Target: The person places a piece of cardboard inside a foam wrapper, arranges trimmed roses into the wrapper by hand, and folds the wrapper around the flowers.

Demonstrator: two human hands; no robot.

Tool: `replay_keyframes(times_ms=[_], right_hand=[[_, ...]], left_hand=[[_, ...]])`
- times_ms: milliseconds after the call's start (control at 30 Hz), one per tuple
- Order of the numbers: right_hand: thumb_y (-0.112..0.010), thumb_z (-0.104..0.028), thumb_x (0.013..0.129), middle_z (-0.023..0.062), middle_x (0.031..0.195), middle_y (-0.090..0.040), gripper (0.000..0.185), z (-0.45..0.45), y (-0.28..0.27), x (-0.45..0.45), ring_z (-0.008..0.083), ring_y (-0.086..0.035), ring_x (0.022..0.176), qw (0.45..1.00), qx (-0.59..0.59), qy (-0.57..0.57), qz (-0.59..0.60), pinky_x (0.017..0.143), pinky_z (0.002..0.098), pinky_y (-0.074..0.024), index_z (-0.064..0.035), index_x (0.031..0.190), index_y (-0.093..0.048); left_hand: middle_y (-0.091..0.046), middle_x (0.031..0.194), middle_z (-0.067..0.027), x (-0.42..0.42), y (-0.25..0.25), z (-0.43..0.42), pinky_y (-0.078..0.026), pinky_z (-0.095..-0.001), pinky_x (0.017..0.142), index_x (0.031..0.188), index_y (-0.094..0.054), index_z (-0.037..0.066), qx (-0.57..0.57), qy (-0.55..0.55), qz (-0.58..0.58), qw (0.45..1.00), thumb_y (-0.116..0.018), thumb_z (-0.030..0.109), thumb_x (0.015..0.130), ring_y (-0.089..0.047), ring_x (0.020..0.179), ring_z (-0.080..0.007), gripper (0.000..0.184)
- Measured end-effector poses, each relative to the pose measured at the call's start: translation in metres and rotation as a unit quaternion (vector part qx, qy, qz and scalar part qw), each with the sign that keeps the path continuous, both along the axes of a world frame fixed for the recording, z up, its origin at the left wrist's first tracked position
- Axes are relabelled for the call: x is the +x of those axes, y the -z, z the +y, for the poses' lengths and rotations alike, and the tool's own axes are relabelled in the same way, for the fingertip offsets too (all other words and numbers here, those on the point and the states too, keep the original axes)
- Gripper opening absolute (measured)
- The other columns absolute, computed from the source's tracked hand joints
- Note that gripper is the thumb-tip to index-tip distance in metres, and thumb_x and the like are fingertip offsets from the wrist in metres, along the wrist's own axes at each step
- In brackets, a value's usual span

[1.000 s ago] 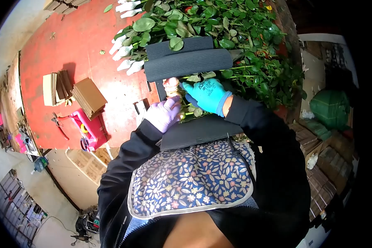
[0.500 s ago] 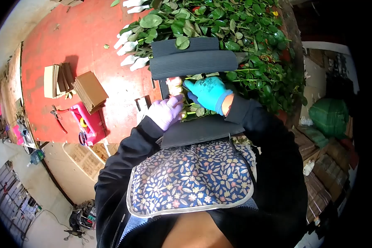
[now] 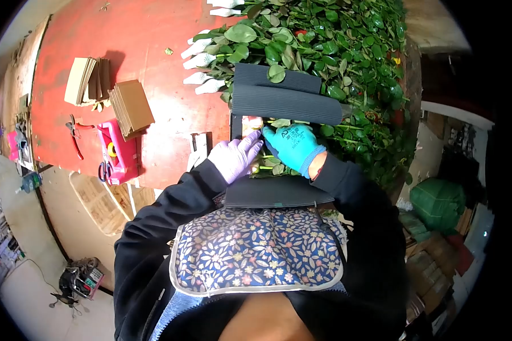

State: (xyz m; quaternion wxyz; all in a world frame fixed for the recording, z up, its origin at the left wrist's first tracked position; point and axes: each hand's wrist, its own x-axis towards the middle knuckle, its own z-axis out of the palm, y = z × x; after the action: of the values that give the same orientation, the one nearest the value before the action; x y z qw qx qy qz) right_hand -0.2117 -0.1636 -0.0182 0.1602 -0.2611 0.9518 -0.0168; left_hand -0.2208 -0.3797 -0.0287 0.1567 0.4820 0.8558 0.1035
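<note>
My left hand [image 3: 236, 157], in a thin purple glove, lies over pale rose heads, its fingers together; whether it grips one is hidden. Close on its right is my right hand [image 3: 293, 146] in a turquoise glove, thumb and fingers bent at the flowers and stems, their tips partly hidden. Pale pink rose heads [image 3: 251, 123] show just above the purple fingers. Beyond the hands lies a rolled dark corrugated sheet [image 3: 287, 103]. A flat dark sheet [image 3: 276, 193] is on the near side, against the floral apron [image 3: 256, 250].
Leafy rose stems [image 3: 347, 57] cover the table's right side, with white-netted heads [image 3: 199, 61] at their left ends. On the red table [image 3: 153, 34] are cardboard pieces [image 3: 132, 108], red-handled pliers [image 3: 75, 136] and a pink holder [image 3: 119, 153] with scissors. A green bundle [image 3: 437, 206] stands at right.
The camera view has shifted, so the table items sit differently in frame. My left hand's fingers have moved closer to my right hand, over the rose heads.
</note>
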Motion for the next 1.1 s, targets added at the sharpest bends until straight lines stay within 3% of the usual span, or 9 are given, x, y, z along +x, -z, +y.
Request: replay_keyframes(times_ms=[133,267,367,500,700,767,833,933,1100], right_hand=[[-0.058,-0.029,0.09,0.0069,0.066,-0.061,0.024,-0.002,-0.011,0.003,0.0259,-0.062,0.055,0.998,-0.031,0.016,0.044,0.047,0.0393,-0.0453,-0.0099,0.104,-0.062],[-0.056,-0.028,0.092,0.0043,0.065,-0.056,0.042,-0.01,-0.023,0.006,0.0212,-0.057,0.051,0.982,-0.074,-0.011,0.174,0.048,0.0368,-0.045,-0.0141,0.131,-0.057],[-0.053,-0.027,0.093,0.0043,0.066,-0.056,0.047,-0.012,-0.007,0.002,0.0212,-0.057,0.05,0.991,0.07,-0.027,0.113,0.046,0.0382,-0.0446,-0.0149,0.139,-0.051],[-0.051,-0.026,0.094,0.0046,0.065,-0.056,0.049,-0.008,-0.001,-0.002,0.0215,-0.056,0.048,0.994,0.036,-0.033,0.099,0.043,0.039,-0.0438,-0.0155,0.142,-0.048],[-0.054,-0.027,0.091,0.003,0.066,-0.058,0.045,-0.015,-0.009,0.001,0.0208,-0.06,0.051,0.992,-0.01,-0.056,0.109,0.046,0.0369,-0.0463,-0.0148,0.134,-0.054],[-0.055,-0.03,0.091,0.0025,0.066,-0.057,0.045,-0.009,-0.012,0.001,0.0205,-0.06,0.053,0.988,-0.072,-0.076,0.11,0.048,0.0357,-0.0466,-0.0154,0.134,-0.054],[-0.059,-0.029,0.09,0.0037,0.068,-0.059,0.039,0.0,-0.023,0.005,0.0214,-0.061,0.055,0.988,-0.075,-0.071,0.116,0.05,0.0356,-0.0473,-0.0149,0.126,-0.06],[-0.066,-0.025,0.086,0.0077,0.068,-0.063,0.019,0.01,-0.046,0.013,0.0259,-0.063,0.059,0.973,-0.194,0.06,0.109,0.053,0.0396,-0.049,-0.0117,0.101,-0.068],[-0.066,-0.019,0.087,0.015,0.076,-0.067,0.018,0.056,-0.059,0.03,0.0328,-0.064,0.064,0.955,-0.197,0.211,0.069,0.057,0.0403,-0.0501,-0.0072,0.1,-0.068]], left_hand=[[-0.041,0.145,-0.0095,0.005,-0.002,-0.005,-0.054,-0.0404,0.068,0.138,-0.045,0.01,0.0,-0.037,-0.024,0.999,-0.067,0.036,0.083,-0.065,0.073,-0.0288,0.065],[-0.043,0.142,-0.011,0.001,-0.003,-0.009,-0.054,-0.0411,0.068,0.136,-0.046,0.008,0.019,-0.035,-0.06,0.997,-0.067,0.033,0.084,-0.065,0.075,-0.0296,0.061],[-0.044,0.141,-0.0083,0.002,0.001,-0.009,-0.054,-0.0373,0.068,0.135,-0.048,0.011,0.024,-0.052,-0.076,0.995,-0.07,0.025,0.077,-0.064,0.09,-0.0242,0.063],[-0.044,0.141,-0.0091,0.005,0.013,-0.009,-0.054,-0.0374,0.068,0.133,-0.05,0.011,0.069,-0.062,-0.055,0.994,-0.07,0.022,0.076,-0.064,0.089,-0.025,0.061],[-0.047,0.136,-0.0096,0.005,0.006,-0.013,-0.054,-0.0375,0.067,0.13,-0.052,0.011,0.057,-0.066,-0.075,0.993,-0.072,0.022,0.074,-0.064,0.087,-0.0251,0.061],[-0.048,0.131,-0.011,0.004,0.003,-0.014,-0.053,-0.0385,0.069,0.129,-0.05,0.007,0.071,-0.047,-0.068,0.994,-0.068,0.033,0.081,-0.063,0.086,-0.0247,0.057],[-0.045,0.135,-0.0108,0.005,-0.002,-0.012,-0.052,-0.0391,0.072,0.129,-0.051,0.007,0.058,-0.052,-0.08,0.994,-0.067,0.031,0.082,-0.062,0.089,-0.0249,0.055],[-0.038,0.146,-0.0121,0.003,-0.002,-0.011,-0.051,-0.0375,0.071,0.132,-0.05,0.008,0.06,-0.04,-0.05,0.996,-0.067,0.03,0.082,-0.059,0.098,-0.0246,0.057],[-0.021,0.154,-0.0244,-0.004,-0.001,-0.011,-0.057,-0.0394,0.063,0.129,-0.049,0.014,0.063,-0.044,-0.085,0.993,-0.073,0.028,0.078,-0.067,0.08,-0.0318,0.058]])
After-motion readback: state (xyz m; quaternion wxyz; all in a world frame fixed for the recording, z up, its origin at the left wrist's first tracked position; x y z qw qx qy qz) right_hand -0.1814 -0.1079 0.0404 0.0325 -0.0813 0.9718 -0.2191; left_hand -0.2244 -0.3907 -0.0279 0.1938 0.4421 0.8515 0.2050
